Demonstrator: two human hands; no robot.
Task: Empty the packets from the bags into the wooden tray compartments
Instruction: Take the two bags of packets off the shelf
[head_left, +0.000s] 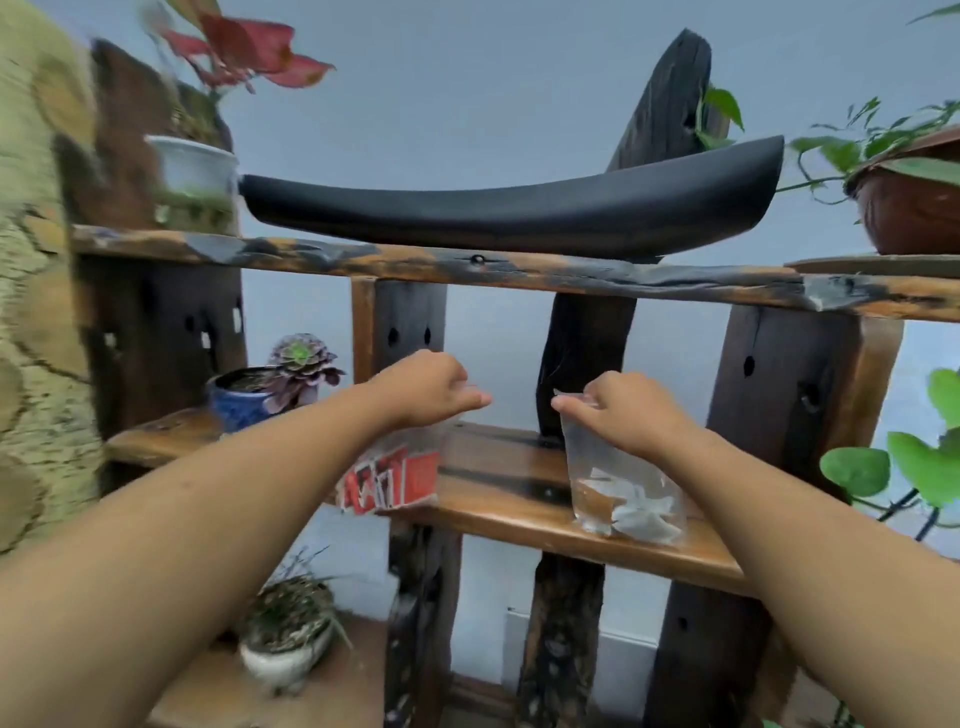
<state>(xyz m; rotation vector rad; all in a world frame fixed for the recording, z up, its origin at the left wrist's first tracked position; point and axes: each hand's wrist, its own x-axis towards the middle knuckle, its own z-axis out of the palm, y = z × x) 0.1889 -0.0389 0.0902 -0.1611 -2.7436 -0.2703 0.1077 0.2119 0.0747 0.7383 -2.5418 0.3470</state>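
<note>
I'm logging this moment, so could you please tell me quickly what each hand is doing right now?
Left hand: closed, pinching the top of the bag of red packets.
Right hand: closed, pinching the top of the bag of white packets.

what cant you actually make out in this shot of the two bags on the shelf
- Print on the red packets, head view: motion blur smears it.
- Left hand grip on its bag's top: clear plastic and blur hide the edge.
- What the pale packets are: too small, behind glare on the right bag.
- Wooden tray: not in the frame.
</note>
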